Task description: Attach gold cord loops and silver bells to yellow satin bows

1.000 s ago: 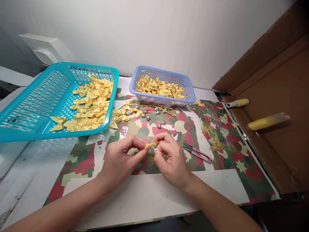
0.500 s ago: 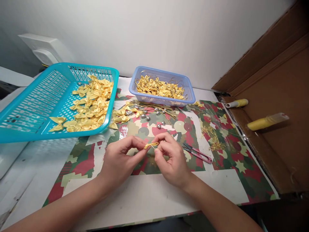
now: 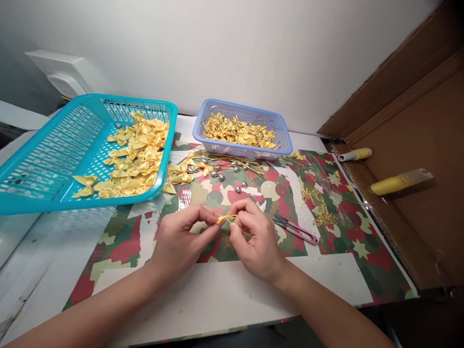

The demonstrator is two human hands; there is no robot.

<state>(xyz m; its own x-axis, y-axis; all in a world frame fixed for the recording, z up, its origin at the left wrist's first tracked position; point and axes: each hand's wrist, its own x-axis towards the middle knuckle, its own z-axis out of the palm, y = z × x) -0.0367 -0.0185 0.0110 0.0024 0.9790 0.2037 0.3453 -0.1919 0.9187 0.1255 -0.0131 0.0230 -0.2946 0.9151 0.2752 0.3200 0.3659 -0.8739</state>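
Observation:
Between my two hands is a small yellow ribbon bow [image 3: 226,218], held just above the patterned sheet. My left hand [image 3: 186,229] pinches its left end between thumb and fingertips. My right hand [image 3: 254,234] is closed at its right end, with a short pale strand of thread or cord showing at the fingertips. Exactly how the strand runs round the bow is hidden by the fingers. Beyond my hands lie several silver bells [image 3: 238,189], loose yellow bows [image 3: 180,175] and gold cords [image 3: 232,159]. Pink thread snips [image 3: 297,230] rest to the right of my right hand.
A turquoise basket [image 3: 165,179] of yellow bows stands at the left. Against the wall sits a blue basket [image 3: 242,151] with bows on gold cords. Yellow thread scraps [image 3: 321,208] lie at right, by a cardboard wall [image 3: 409,130] with two protruding tubes [image 3: 398,182].
My right thumb and fingers have shifted slightly left, closer to the bow's middle. My left hand keeps its pinch, and the view has moved a touch.

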